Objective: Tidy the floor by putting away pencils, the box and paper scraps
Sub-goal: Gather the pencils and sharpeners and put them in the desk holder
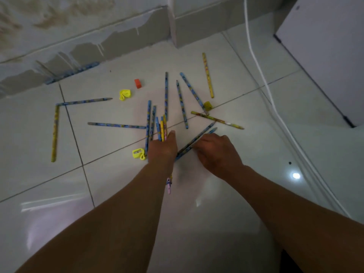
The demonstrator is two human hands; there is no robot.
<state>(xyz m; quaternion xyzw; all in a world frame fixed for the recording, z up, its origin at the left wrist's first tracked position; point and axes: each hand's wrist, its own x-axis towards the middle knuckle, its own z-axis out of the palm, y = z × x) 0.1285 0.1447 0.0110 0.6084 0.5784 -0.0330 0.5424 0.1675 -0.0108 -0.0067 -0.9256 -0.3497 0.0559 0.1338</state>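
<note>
Several blue and yellow pencils lie scattered over the white tiled floor [110,146]. My left hand [162,149] grips a bundle of pencils [161,128] whose ends stick out above the fingers and below the wrist. My right hand [217,152] pinches two blue pencils [199,139] that lie slanted on the floor. Other loose ones include a yellow pencil [208,74] at the back, a yellow pencil [55,133] at the left and a blue pencil [116,125] in the middle. No box shows.
Two yellow sharpeners [138,154] [124,94], an orange eraser [138,83] and a yellow eraser [207,105] lie among the pencils. A wall with a grey skirting [88,50] runs along the back. A white cable [275,107] and a white cabinet [325,52] stand at the right.
</note>
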